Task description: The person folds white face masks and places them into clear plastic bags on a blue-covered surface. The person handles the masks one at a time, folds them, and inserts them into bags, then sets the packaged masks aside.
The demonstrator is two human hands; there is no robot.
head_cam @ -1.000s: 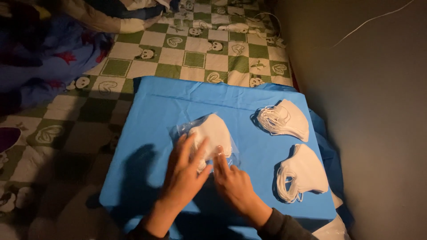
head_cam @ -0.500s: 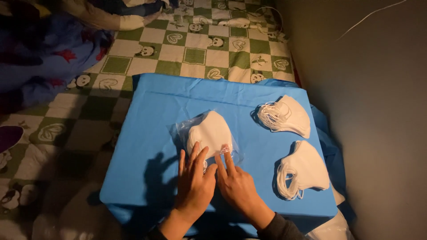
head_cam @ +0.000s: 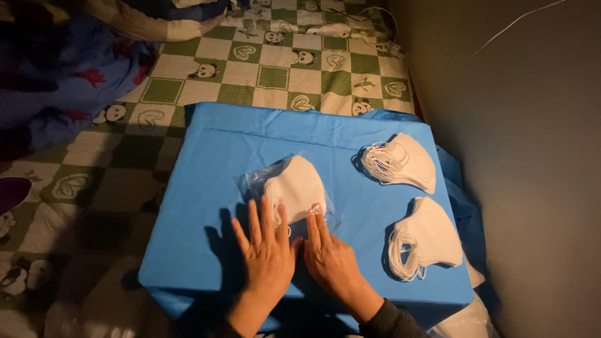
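Nearest the camera, a dark grey sleeve cuff on the right wrist, barely in view at the bottom edge. Just above, left hand flat, palm down, fingers spread a little, pressing on the blue cloth with fingertips reaching the near edge of the clear plastic bag. Right hand right beside it, thumbs nearly touching, also flat and open, index and middle fingertips resting on the bag's near corner. Nothing gripped by either one, just pressing down. Inside the bag, one folded white face mask, sitting roughly mid-cloth, tilted a bit, plastic crinkled out toward the left. Off to the right, well apart from the hands, a near stack of white masks with ear loops bunched on its left side, close to the cloth's right edge. Further back, a second stack of white masks, same deal, loops fanned out to the left. Blue cloth draped over some boxy raised surface, loose folds hanging off the right side by the dark wall. Beyond that, green and white checkered bedding with little panda and heart prints, plus a blue blanket with red stars heaped at far left. Lighting pretty dim and warm, strong hand shadows on the cloth.
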